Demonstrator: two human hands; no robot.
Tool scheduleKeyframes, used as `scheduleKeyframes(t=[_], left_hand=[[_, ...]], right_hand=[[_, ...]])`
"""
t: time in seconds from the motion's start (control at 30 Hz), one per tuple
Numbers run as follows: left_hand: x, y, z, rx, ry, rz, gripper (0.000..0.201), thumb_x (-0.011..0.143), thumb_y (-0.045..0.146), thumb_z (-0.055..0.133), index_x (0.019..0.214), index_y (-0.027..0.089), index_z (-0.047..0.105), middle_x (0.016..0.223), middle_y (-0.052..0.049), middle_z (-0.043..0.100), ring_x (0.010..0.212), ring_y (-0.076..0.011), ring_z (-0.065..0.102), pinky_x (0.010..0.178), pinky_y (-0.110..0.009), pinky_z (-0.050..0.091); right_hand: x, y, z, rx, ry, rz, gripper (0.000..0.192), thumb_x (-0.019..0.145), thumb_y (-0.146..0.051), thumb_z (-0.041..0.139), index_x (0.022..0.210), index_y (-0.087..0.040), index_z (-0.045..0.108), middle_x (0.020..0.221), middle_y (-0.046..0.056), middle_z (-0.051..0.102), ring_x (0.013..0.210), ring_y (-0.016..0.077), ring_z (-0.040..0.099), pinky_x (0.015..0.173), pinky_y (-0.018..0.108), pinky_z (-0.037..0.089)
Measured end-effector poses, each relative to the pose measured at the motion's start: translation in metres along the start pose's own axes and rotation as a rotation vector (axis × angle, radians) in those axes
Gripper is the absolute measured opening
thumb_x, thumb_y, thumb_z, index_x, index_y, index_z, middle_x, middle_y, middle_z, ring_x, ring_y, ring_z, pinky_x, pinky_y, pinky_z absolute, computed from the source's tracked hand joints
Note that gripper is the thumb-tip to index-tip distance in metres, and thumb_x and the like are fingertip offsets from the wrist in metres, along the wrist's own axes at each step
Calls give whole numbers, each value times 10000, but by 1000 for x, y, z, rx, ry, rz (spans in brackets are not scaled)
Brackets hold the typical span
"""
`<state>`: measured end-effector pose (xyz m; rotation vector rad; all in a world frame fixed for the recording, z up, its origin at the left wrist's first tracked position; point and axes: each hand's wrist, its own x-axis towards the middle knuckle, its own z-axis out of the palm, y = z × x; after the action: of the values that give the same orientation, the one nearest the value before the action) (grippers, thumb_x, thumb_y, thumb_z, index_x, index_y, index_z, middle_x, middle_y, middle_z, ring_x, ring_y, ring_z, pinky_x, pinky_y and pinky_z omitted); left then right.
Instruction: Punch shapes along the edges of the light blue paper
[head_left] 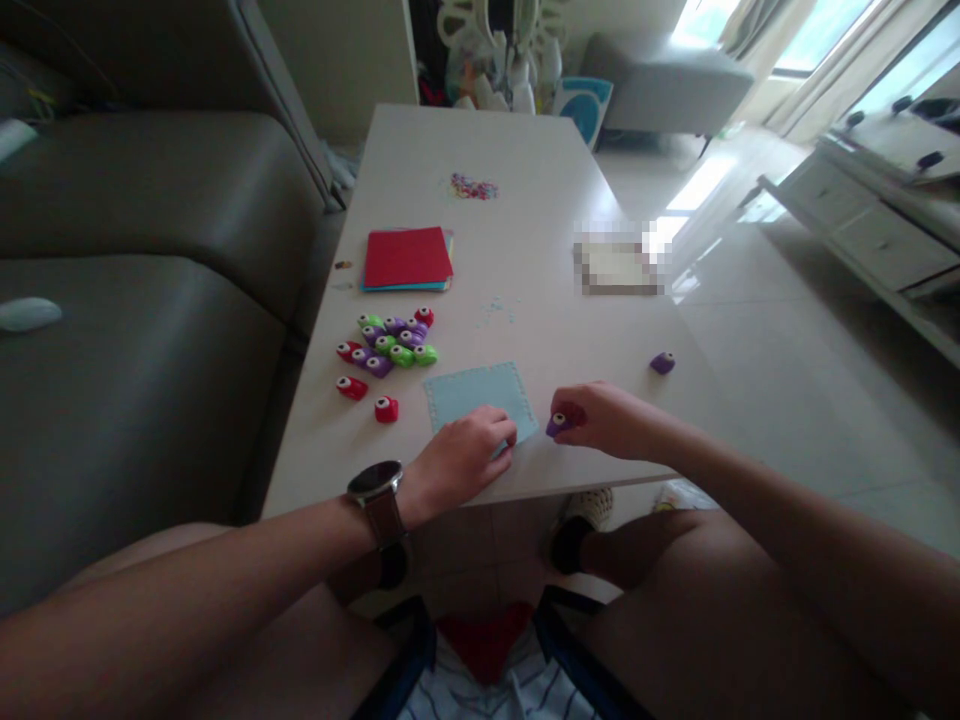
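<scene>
Near the counter's (pixel 525 250) front edge, our left hand (pixel 457 460) presses the blue sheet (pixel 476 395) flat, steadying it; our right hand (pixel 607 420), fingers clamped, holds a purple punch (pixel 559 424) at its corner.

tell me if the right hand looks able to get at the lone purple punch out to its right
Probably yes: the right hand, already gripping a purple punch, has bare table between it and the lone purple punch.
</scene>
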<state>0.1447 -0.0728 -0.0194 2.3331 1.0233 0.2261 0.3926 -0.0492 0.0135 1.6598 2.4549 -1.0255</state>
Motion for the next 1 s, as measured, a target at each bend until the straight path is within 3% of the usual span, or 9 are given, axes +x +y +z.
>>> scheduleKeyframes(t=[0.3, 0.7, 1.0], left_hand=[[-2, 0, 3, 11, -6, 24, 81, 994, 188, 568, 931, 204, 615, 1039, -61, 634, 980, -225, 622, 825, -318, 521], [-2, 0, 4, 44, -8, 48, 90, 1009, 181, 559, 933, 198, 606, 1048, -67, 640, 1000, -227, 610, 835, -319, 519], [-3, 0, 5, 90, -23, 60, 75, 1013, 193, 571, 958, 192, 620, 1074, -64, 638, 1002, -223, 621, 804, -312, 536]], right_hand=[[4, -1, 1, 84, 3, 24, 97, 845, -295, 724, 868, -209, 684, 709, 2, 686, 624, 161, 578, 585, 284, 389], [5, -1, 3, 109, 0, 34, 117, 853, -307, 731, 888, -204, 689, 722, 4, 695, 639, 162, 585, 596, 292, 403], [5, -7, 5, 21, -34, -4, 105, 844, -249, 723, 918, -188, 679, 807, 37, 713, 698, 168, 593, 622, 286, 386]])
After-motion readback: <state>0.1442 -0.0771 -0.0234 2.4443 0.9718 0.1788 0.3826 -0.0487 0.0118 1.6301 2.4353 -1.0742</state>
